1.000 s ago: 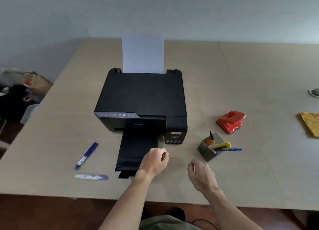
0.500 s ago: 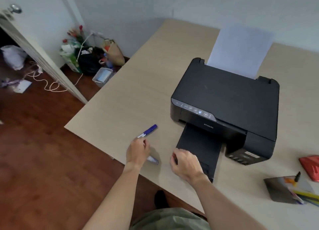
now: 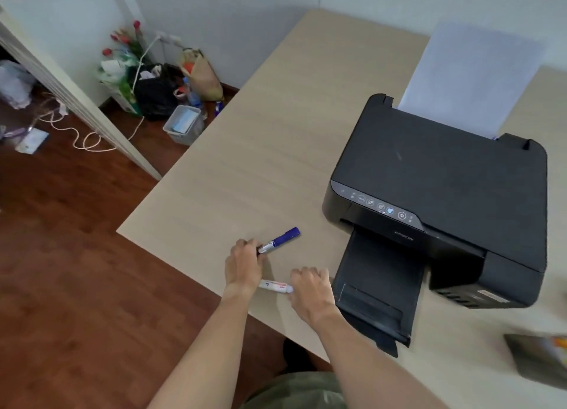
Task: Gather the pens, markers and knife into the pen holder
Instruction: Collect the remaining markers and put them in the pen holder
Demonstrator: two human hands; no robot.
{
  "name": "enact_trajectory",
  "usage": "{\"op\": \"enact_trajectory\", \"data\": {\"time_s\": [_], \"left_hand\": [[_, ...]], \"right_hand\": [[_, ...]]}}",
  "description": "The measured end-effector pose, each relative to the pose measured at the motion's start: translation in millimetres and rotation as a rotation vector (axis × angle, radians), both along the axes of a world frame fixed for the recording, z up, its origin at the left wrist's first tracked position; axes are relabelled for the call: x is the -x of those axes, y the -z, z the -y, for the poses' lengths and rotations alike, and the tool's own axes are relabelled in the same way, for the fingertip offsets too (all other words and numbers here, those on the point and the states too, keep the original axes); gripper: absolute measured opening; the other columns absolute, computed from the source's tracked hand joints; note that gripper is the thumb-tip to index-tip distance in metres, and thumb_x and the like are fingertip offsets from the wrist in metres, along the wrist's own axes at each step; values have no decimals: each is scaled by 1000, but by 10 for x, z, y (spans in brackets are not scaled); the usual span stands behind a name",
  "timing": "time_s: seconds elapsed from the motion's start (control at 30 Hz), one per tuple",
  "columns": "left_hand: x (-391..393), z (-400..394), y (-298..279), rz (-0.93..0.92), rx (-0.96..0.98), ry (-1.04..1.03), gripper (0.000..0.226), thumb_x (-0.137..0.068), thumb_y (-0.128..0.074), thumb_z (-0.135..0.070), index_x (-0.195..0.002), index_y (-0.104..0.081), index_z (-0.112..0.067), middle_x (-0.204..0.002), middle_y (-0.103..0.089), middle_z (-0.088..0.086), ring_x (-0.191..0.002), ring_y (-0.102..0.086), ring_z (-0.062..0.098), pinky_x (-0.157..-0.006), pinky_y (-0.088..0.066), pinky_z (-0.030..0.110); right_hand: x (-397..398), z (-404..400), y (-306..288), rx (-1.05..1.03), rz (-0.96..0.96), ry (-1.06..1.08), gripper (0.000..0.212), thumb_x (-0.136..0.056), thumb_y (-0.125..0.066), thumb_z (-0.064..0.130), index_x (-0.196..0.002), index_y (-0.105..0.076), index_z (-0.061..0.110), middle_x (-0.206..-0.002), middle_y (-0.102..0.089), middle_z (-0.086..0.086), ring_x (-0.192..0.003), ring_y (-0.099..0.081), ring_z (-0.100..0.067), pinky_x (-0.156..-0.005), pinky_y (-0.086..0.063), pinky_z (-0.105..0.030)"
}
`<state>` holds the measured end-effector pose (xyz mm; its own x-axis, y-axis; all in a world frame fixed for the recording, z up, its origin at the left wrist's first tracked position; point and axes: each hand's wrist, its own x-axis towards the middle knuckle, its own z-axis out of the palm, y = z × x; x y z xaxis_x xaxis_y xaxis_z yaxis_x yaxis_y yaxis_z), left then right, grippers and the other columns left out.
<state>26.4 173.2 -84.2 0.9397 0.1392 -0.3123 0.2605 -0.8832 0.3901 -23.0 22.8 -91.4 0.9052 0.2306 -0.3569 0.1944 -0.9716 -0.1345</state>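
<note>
Now left hand (image 3: pixel 244 266) gripping blue marker (image 3: pixel 280 240), right hand (image 3: pixel 311 290) on white pen (image 3: pixel 274 286)

A home office: a printer (image 3: pixel 441 206) on a desk (image 3: pixel 260 151) (wood floor (image 3: pixel 61 270), bags (image 3: pixel 153 92) in the corner).

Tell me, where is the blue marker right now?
The blue marker lies on the table near its front edge, left of the black printer, with the left hand closing on its lower end.

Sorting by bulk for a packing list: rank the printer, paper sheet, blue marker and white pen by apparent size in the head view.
1. Printer
2. Paper sheet, partly hidden behind it
3. Blue marker and white pen: look alike, each partly covered by a hand, so unranked.
</note>
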Motion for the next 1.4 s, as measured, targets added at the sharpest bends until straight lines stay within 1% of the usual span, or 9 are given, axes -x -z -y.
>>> {"op": "enact_trajectory", "data": {"time_s": [0.2,0.3,0.47,0.6,0.8,0.97,1.1,1.27,1.4], "left_hand": [[-112,44,-35,54,-54,62,28,-98,-45,-9,-121,-59,-15,-115,-59,12,-109,-54,34,-92,-46,44],[-99,144,-156,104,47,82,31,-95,-43,-4,-119,-59,-16,-114,-59,11,-105,-54,33,-93,-46,45],[65,440,-338,238,95,293,23,-94,-48,0,-114,-56,-8,-107,-60,13,-91,-58,36,-81,-49,47],[272,713,-365,265,126,532,18,-93,-52,-2,-106,-55,-13,-98,-62,6,-79,-59,27,-70,-52,41],[488,1694,-402,214,109,857,20,-103,-37,-22,-111,-56,-20,-106,-62,-3,-84,-63,25,-73,-52,37],[681,2640,-520,223,220,1064,24,-103,-38,-22,-116,-59,-21,-110,-62,-6,-85,-63,18,-73,-52,31],[870,3238,-664,280,313,1121,25,-101,-40,-18,-115,-61,-20,-105,-61,-3,-80,-62,21,-71,-54,39],[987,3674,-857,349,379,1114,32,-98,-31,-27,-111,-60,-19,-93,-56,-2,-69,-59,21,-65,-53,41],[993,3824,-939,363,374,1133,28,-97,-34,-24,-109,-59,-19,-94,-58,0,-72,-59,24,-65,-52,41]], "right_hand": [[-175,271,-79,-135,120,64,21,-98,-38,20,-109,-56,14,-109,-58,-7,-102,-51,-28,-90,-35,-38],[-203,488,-172,-210,175,99,25,-96,-36,14,-111,-55,14,-112,-57,-5,-103,-51,-27,-91,-36,-37],[-20,913,-348,-316,284,127,18,-96,-36,15,-99,-54,14,-95,-60,-6,-86,-53,-27,-74,-35,-32],[371,1432,-426,-382,346,211,24,-96,-28,22,-96,-52,19,-92,-59,2,-78,-47,-18,-74,-37,-29],[1184,2362,-470,-358,433,478,25,-95,-27,23,-91,-51,18,-90,-54,2,-77,-43,-16,-76,-39,-29],[1774,2906,-598,-392,509,656,15,-96,-37,23,-91,-51,20,-85,-51,3,-75,-44,-16,-76,-44,-33],[2008,3322,-838,-431,625,685,14,-93,-39,18,-87,-51,17,-82,-48,3,-73,-43,-18,-76,-42,-34],[2051,3795,-1123,-369,809,765,12,-87,-37,15,-88,-49,17,-83,-47,9,-75,-41,-15,-75,-38,-32],[2107,4032,-1179,-253,781,821,14,-85,-39,15,-90,-52,15,-83,-49,1,-78,-45,-23,-75,-37,-33]]}}
